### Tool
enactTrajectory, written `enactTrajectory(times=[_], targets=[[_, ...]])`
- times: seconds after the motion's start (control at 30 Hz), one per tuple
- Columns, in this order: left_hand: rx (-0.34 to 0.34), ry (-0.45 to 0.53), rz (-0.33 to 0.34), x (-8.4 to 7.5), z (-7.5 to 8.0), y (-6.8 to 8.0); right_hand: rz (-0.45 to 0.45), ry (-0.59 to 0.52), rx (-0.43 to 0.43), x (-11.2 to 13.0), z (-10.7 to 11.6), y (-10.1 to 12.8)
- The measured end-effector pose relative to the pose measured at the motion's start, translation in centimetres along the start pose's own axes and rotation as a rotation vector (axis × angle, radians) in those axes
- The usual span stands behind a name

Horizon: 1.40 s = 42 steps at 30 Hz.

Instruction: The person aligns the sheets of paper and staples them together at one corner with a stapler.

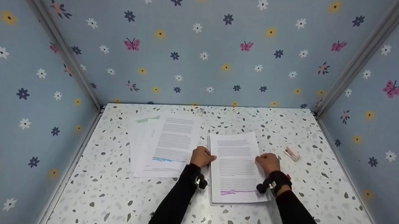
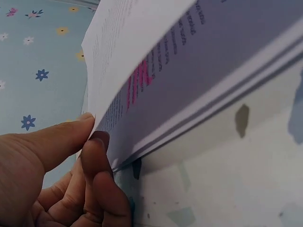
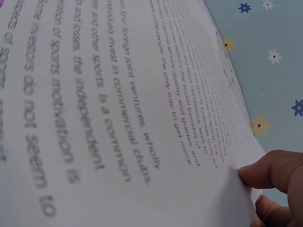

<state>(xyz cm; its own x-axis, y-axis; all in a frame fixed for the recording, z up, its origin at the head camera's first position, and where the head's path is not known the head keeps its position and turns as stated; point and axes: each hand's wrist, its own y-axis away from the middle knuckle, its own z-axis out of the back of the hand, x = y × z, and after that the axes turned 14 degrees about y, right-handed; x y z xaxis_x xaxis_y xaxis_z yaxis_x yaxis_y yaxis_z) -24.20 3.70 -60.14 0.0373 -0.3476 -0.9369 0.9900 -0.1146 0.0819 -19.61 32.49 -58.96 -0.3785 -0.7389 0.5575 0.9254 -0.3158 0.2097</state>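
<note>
Printed sheets (image 1: pixel 235 167) on the speckled table (image 1: pixel 282 210), pinched at the left edge by the left hand (image 1: pixel 201 156) and at the right edge by the right hand (image 1: pixel 268 162). Legible: "sports motivation", "commercial clubs". Pink scribble (image 1: pixel 231 192) near bottom. Second paper pile (image 1: pixel 166 146) just left; small pink stapler (image 1: pixel 292 153) to the right.

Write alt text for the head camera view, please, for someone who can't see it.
Two hands, left hand and right hand, grip the side edges of a printed stack on a speckled table. A second stack lies left, a small pink stapler right.
</note>
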Motion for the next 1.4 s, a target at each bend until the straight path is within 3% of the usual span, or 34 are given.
enactTrajectory(times=[0.8, 1.4], targets=[[0.027, -0.118, 0.008, 0.26, 0.02, 0.49, 0.009, 0.054, -0.002, -0.44, -0.41, 0.26], [0.004, -0.144, -0.085, 0.11, -0.29, 0.97, 0.034, 0.082, -0.029, -0.55, -0.71, 0.23]])
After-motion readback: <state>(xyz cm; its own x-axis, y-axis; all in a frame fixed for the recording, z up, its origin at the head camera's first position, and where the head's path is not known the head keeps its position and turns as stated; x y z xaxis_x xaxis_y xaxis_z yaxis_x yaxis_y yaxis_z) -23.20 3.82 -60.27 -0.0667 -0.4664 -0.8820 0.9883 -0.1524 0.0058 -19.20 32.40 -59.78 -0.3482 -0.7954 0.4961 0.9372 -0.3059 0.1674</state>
